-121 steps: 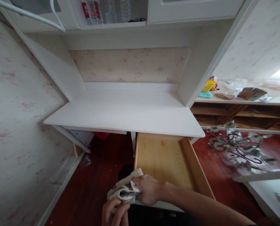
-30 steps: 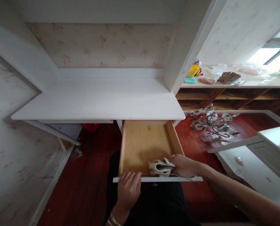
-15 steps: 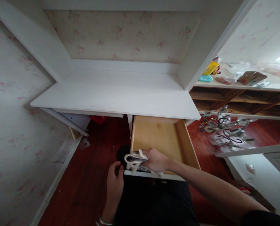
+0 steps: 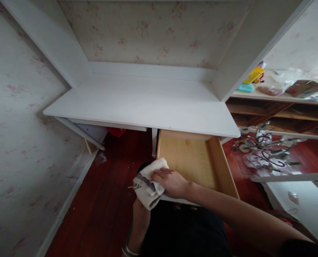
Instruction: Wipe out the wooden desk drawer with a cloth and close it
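A pale wooden drawer [image 4: 224, 167] stands pulled out from under the white desk [image 4: 145, 107]; I see nothing inside it. My right hand [image 4: 172, 182] lies over a crumpled, dirty white cloth [image 4: 147, 185] and presses it on the drawer's front left corner. My left hand [image 4: 139, 210] comes up from below and is mostly hidden under the cloth, so only its wrist and forearm with a bracelet show. My dark-clothed lap is just in front of the drawer.
A metal chandelier [image 4: 266, 153] lies on the red wooden floor to the right. Behind it a wooden shelf unit [image 4: 282, 117] carries bags, a box and a yellow item. A white furniture panel [image 4: 295, 194] sits at lower right. Wallpapered wall closes the left side.
The cloth and my right hand moved from the drawer's front right to its front left corner. My left hand left the drawer front and went under the cloth.
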A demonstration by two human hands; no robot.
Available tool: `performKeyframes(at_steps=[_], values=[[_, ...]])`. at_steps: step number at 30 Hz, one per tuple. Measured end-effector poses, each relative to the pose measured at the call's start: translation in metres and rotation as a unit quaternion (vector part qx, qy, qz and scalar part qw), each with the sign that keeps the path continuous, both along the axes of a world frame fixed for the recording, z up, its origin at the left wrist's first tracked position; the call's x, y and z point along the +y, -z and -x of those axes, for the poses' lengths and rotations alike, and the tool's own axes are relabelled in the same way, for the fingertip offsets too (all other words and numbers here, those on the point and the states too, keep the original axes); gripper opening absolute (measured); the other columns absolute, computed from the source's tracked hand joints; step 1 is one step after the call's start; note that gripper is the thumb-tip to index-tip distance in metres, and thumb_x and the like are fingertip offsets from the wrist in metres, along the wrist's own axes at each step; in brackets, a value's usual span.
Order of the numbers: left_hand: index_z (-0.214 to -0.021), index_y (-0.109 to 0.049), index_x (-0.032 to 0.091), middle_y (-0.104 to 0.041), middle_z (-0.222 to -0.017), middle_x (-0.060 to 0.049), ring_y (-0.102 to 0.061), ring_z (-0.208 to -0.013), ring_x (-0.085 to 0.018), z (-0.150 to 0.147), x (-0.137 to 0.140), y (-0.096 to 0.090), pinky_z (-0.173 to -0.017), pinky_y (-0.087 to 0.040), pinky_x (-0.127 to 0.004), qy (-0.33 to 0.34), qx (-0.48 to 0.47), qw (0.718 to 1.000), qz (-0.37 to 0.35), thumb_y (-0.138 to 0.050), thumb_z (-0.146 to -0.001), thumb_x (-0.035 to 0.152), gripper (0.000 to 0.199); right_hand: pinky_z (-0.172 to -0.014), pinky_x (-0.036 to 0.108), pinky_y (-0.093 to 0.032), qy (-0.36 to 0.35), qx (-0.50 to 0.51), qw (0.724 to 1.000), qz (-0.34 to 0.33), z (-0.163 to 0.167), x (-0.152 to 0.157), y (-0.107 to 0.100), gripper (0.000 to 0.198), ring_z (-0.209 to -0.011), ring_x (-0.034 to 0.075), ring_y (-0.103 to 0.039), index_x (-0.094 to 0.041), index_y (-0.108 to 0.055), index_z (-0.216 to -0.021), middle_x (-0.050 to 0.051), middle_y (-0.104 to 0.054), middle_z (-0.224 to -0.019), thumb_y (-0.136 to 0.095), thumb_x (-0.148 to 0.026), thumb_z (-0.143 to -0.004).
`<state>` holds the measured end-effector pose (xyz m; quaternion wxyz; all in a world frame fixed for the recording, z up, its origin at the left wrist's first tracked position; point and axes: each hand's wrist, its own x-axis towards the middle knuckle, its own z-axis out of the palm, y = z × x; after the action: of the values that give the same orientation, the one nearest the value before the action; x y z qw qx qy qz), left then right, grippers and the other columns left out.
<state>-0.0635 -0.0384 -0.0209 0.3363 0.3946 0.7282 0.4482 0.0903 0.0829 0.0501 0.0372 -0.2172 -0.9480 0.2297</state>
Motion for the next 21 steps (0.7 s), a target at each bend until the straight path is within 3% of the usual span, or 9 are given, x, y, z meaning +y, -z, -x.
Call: performKeyframes(at_steps=[3,7,13,16,21], values=[[-0.097,-0.068,0.02,-0.07,-0.096,-0.007,-0.065,-0.09,-0.022,-0.003,-0.001,-0.001,-0.082,-0.051,-0.036,0.003,-0.014,1.0,0.027,-0.046,-0.086,0.035,0.027,-0.113,0.042,-0.026,-0.002,-0.018,0.998,-0.068,0.007,0.027,0.012,0.032,-0.134,0.023,-0.038,-0.015,-0.056,-0.121,0.012,-0.059,-0.127,-0.045,-0.013,-0.09],[-0.088,-0.064,0.019,-0.068,-0.089,-0.006,-0.063,-0.084,-0.019,-0.006,-0.002,-0.003,-0.078,-0.048,-0.03,0.017,-0.026,0.999,0.042,-0.04,-0.092,0.04,0.033,-0.115,0.043,-0.022,0.016,-0.049,0.991,-0.128,0.013,0.085,0.017,0.037,-0.137,0.022,-0.034,-0.015,-0.056,-0.124,0.013,-0.057,-0.13,-0.042,-0.008,-0.091],[-0.089,-0.063,0.019,-0.066,-0.089,-0.005,-0.062,-0.084,-0.018,-0.007,-0.005,0.002,-0.078,-0.047,-0.029,0.022,-0.026,0.999,0.016,-0.038,-0.094,0.046,0.037,-0.114,0.045,-0.019,0.071,-0.117,0.981,-0.139,0.022,0.158,0.016,0.043,-0.142,0.025,-0.024,-0.012,-0.053,-0.128,0.015,-0.046,-0.143,-0.044,-0.004,-0.087],[-0.09,-0.063,0.019,-0.066,-0.089,-0.006,-0.062,-0.085,-0.018,-0.008,-0.004,0.002,-0.079,-0.047,-0.029,0.013,-0.028,0.999,0.015,-0.038,-0.094,0.047,0.038,-0.112,0.044,-0.024,0.083,-0.144,0.978,-0.124,0.026,0.163,0.011,0.045,-0.14,0.026,-0.028,-0.01,-0.051,-0.128,0.017,-0.042,-0.145,-0.045,-0.002,-0.084],[-0.102,-0.064,0.019,-0.067,-0.105,-0.008,-0.063,-0.099,-0.02,-0.003,-0.016,0.0,-0.089,-0.048,-0.032,0.043,-0.04,0.998,0.012,-0.038,-0.095,0.046,0.038,-0.089,0.039,-0.045,0.115,-0.161,0.975,-0.103,0.026,0.132,-0.004,0.044,-0.108,0.028,-0.059,-0.013,-0.051,-0.125,0.018,-0.058,-0.122,-0.05,-0.01,-0.081]])
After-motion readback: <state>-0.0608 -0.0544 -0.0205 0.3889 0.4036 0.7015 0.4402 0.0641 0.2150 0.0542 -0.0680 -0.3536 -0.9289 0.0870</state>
